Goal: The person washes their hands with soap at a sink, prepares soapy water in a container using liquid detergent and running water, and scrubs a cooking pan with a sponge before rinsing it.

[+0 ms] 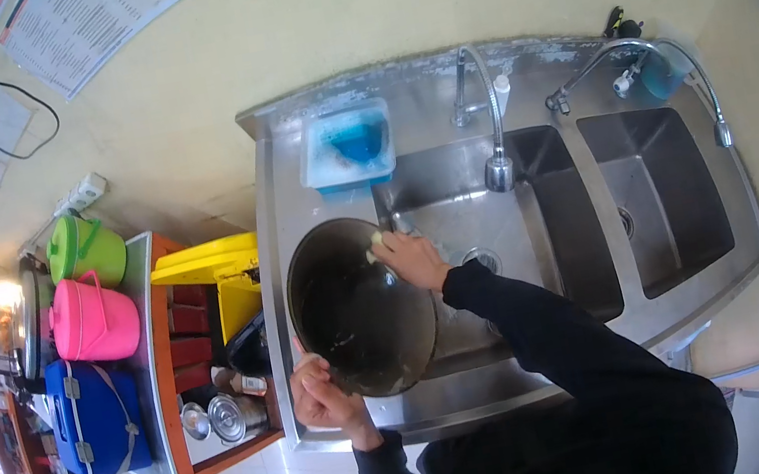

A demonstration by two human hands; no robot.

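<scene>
A large dark metal pot [353,318] is tilted on the left side of the steel sink, its open mouth facing me. My left hand [328,396] is closed at the pot's lower left edge and steadies it; the exact grip is partly hidden. Against the upper right of the rim, my right hand [411,260] presses a small pale sponge [375,245], fingers closed around it. Some wet shine shows inside the pot. Just behind it stands a plastic tub [321,172] with suds and something blue inside.
Two sink basins [562,205] lie to the right, under curved faucets [492,136]. A white bottle [503,93] stands by the wall. On the left are a yellow bin [201,258], a blue cooler [98,413], a pink bucket [100,319] and a green bucket [87,250].
</scene>
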